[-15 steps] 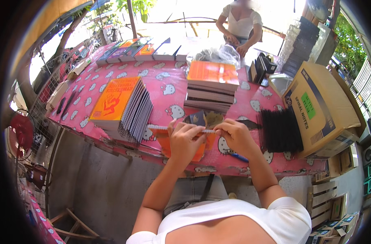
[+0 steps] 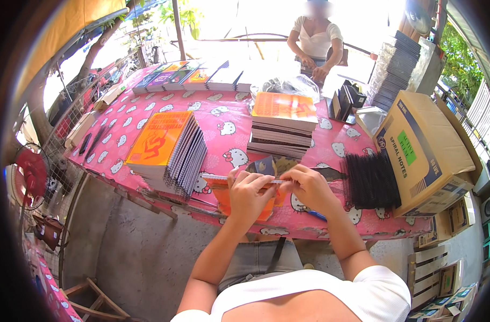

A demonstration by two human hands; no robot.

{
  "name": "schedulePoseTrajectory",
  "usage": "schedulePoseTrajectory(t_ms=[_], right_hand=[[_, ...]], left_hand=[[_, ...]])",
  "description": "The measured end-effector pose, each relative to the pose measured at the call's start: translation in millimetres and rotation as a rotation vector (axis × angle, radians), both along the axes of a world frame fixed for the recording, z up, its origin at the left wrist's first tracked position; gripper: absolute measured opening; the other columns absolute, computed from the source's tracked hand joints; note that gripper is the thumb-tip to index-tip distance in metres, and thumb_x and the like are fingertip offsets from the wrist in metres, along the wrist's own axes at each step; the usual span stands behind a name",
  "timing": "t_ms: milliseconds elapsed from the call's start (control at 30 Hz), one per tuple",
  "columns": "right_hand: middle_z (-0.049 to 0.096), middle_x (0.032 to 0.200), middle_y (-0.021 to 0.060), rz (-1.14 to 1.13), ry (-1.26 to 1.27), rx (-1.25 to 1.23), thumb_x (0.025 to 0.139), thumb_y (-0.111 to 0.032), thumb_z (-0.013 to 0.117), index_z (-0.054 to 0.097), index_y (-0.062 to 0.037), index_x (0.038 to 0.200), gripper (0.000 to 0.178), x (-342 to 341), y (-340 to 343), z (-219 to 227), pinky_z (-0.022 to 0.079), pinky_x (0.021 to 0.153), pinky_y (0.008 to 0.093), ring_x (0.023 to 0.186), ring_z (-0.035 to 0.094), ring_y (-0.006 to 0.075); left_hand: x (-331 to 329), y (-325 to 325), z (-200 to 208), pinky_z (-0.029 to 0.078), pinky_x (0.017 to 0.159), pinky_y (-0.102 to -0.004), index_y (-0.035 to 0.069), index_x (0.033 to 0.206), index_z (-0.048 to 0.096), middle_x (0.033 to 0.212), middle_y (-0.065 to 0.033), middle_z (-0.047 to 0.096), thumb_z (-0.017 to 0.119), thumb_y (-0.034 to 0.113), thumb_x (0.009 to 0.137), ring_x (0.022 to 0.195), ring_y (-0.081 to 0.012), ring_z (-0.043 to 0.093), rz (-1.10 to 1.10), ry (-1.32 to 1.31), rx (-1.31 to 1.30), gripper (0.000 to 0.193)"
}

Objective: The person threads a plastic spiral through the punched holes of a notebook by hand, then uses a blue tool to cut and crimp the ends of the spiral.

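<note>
An orange-covered notebook [image 2: 224, 197] stands tilted over the near edge of the table, its spine edge facing up. My left hand [image 2: 250, 194] grips it along that edge, fingers over the top. At the spine's right end my right hand [image 2: 311, 189] is closed in a pinch, its fingertips slightly blurred. What lies between those fingertips is too small to make out. Left of my hands stands a stack of spiral-bound orange notebooks [image 2: 160, 140]. Beyond them rises a second stack with orange covers [image 2: 284, 107]. A blue pen-like tool [image 2: 316, 215] rests below my right hand.
Black plastic spiral coils [image 2: 369, 180] lie bunched at the right, against a large cardboard box [image 2: 428, 155]. Along the far edge of the pink tablecloth [image 2: 213, 121] runs a row of booklets [image 2: 194, 79]. Across the table stands another person [image 2: 316, 45]. A red fan [image 2: 30, 169] is at far left.
My right fingers have shifted slightly at the spine's right end. My left hand keeps its grip on the notebook. The whole view has tipped a little, so the table sits lower.
</note>
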State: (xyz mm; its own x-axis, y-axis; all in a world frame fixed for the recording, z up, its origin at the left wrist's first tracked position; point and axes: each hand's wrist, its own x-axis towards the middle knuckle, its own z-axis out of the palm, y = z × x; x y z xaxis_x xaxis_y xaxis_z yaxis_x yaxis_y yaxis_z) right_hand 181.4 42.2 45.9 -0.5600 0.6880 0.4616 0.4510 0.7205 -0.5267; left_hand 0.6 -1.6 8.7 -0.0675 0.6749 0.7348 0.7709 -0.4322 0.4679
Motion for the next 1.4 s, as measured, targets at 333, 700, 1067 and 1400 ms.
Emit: schedulePoseTrajectory(t_ms=[333, 700, 1067, 1400], right_hand=[[0.059, 0.086, 0.0095, -0.086, 0.046, 0.108, 0.079, -0.013, 0.069, 0.064, -0.0066, 0.09, 0.014, -8, -5, -3, 0.05, 0.067, 0.0402, 0.08, 0.062, 0.0319], [0.061, 0.082, 0.0106, -0.057, 0.088, 0.111, 0.079, -0.016, 0.073, 0.067, -0.0031, 0.092, 0.019, -12, -1, -8, 0.049, 0.061, 0.0359, 0.07, 0.063, 0.0285], [0.061, 0.085, 0.0098, -0.035, 0.053, 0.005, 0.074, -0.011, 0.076, 0.067, -0.0035, 0.091, 0.021, -9, -4, -5, 0.051, 0.066, 0.0336, 0.074, 0.064, 0.0249], [0.063, 0.091, 0.0098, -0.006, 0.051, 0.319, 0.069, -0.007, 0.077, 0.068, -0.0038, 0.094, 0.026, -4, -2, -1, 0.05, 0.066, 0.0322, 0.075, 0.063, 0.0247]], left_hand=[[-1, 1, -1, 0.036, 0.094, -0.0395, 0.011, 0.099, 0.068, 0.076, 0.0004, 0.069, 0.08, 0.017, 0.066, 0.076, -0.0177, 0.059, 0.011, -0.024, -0.008, 0.035], [-2, 0, 2, 0.035, 0.095, -0.0409, 0.011, 0.101, 0.066, 0.078, 0.0003, 0.069, 0.079, 0.02, 0.07, 0.08, -0.0195, 0.062, -0.006, -0.019, -0.045, 0.035], [-4, -2, 0, 0.035, 0.097, -0.0413, 0.011, 0.101, 0.066, 0.081, -0.0001, 0.067, 0.079, 0.022, 0.068, 0.083, -0.0197, 0.06, -0.004, 0.017, -0.037, 0.037], [-4, 3, -3, 0.038, 0.092, -0.039, 0.008, 0.085, 0.07, 0.083, -0.0042, 0.068, 0.08, 0.022, 0.067, 0.084, -0.022, 0.06, -0.021, 0.065, 0.007, 0.025]])
